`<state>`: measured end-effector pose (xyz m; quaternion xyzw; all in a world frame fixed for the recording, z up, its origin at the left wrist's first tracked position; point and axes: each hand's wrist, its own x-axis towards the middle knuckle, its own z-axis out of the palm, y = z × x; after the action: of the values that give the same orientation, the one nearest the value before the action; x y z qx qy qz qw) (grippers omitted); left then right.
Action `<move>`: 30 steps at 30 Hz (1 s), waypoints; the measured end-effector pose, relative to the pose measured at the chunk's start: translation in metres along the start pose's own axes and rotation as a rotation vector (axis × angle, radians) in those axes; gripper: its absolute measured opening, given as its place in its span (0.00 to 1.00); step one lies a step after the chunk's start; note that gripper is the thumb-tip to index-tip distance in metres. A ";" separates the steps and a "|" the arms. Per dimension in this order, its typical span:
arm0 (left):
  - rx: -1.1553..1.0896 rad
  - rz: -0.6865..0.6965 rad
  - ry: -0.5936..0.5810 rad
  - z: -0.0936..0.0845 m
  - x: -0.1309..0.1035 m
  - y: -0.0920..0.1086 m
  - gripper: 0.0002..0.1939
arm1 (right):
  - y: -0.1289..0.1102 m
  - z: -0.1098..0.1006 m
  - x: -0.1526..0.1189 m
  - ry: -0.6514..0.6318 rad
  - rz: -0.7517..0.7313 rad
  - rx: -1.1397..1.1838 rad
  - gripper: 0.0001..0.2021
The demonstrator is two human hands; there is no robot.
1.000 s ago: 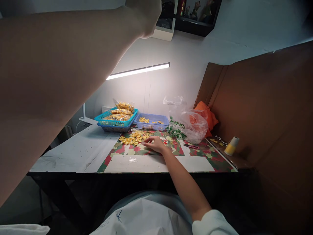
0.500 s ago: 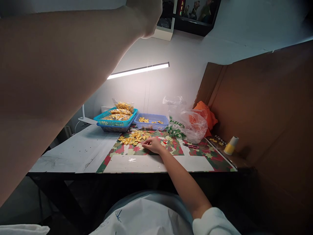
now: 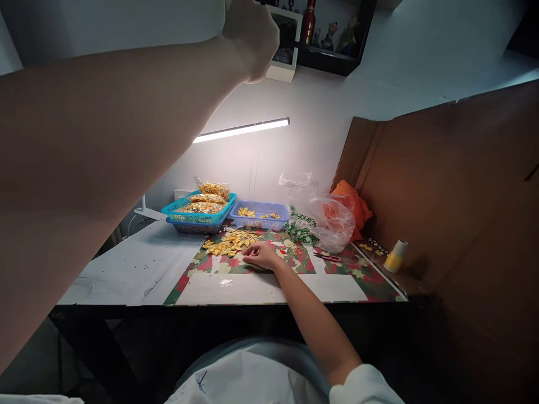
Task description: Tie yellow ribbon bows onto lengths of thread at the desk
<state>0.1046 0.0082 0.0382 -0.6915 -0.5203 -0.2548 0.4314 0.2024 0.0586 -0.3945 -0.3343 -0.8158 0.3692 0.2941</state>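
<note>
My left hand point(image 3: 251, 42) is raised high at the top of the view, close to the camera; its fingers are hidden behind the back of the hand. My right hand point(image 3: 260, 256) rests over the patterned sheet on the table, its fingers curled together, and anything between them is too small to make out. Just left of it lies a pile of yellow bow-shaped pieces point(image 3: 225, 246), with thin sticks behind. A blue-purple basket point(image 3: 269, 223) holding a few yellow pieces stands behind this hand.
Stacked baskets point(image 3: 172, 214) with filled bags stand at the back left. A clear plastic bag point(image 3: 337, 221), an orange bag point(image 3: 361, 210), small snips point(image 3: 330, 258) and a yellow thread cone point(image 3: 394, 259) are right. A lit lamp point(image 3: 248, 128) hangs above; cardboard point(image 3: 442, 185) walls the right.
The view has tilted slightly upward, so the table sits lower in it. My raised left hand appears a little lower; my right hand stays beside the yellow pile.
</note>
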 end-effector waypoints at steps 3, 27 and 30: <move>0.286 -0.062 -0.101 -0.012 -0.010 0.009 0.22 | 0.001 -0.021 -0.002 0.016 0.005 0.050 0.25; 0.295 0.193 -0.078 -0.013 -0.019 0.001 0.15 | -0.285 -0.190 0.076 0.260 -0.295 0.466 0.07; 0.263 0.172 -0.068 -0.016 -0.021 -0.001 0.14 | -0.288 -0.189 0.074 0.193 -0.294 0.512 0.14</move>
<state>0.0985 -0.0158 0.0301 -0.6792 -0.5026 -0.1229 0.5205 0.2000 0.0461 -0.0422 -0.1613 -0.7043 0.4828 0.4948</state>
